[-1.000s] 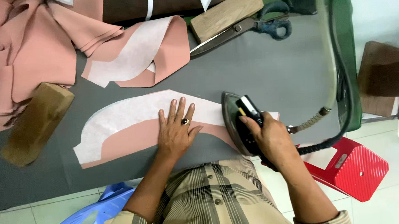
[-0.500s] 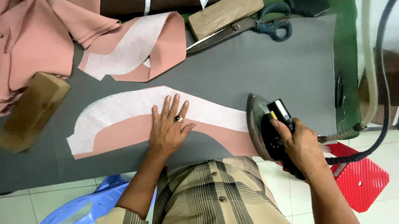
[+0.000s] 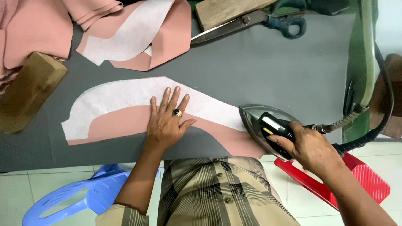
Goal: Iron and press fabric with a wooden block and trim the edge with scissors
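A curved pink fabric piece (image 3: 133, 123) with white interfacing (image 3: 117, 96) laid on it is stretched left to right across the grey table (image 3: 277, 72), its long axis running from the far left toward the near right. It is pinned at its middle by the left hand (image 3: 167, 124), flat with fingers spread. Its right end is covered by the steam iron (image 3: 266, 128), whose handle is gripped by the right hand (image 3: 310, 148). The soleplate and the fabric tip beneath it are hidden; the iron's hose (image 3: 384, 112) is cut off at the right.
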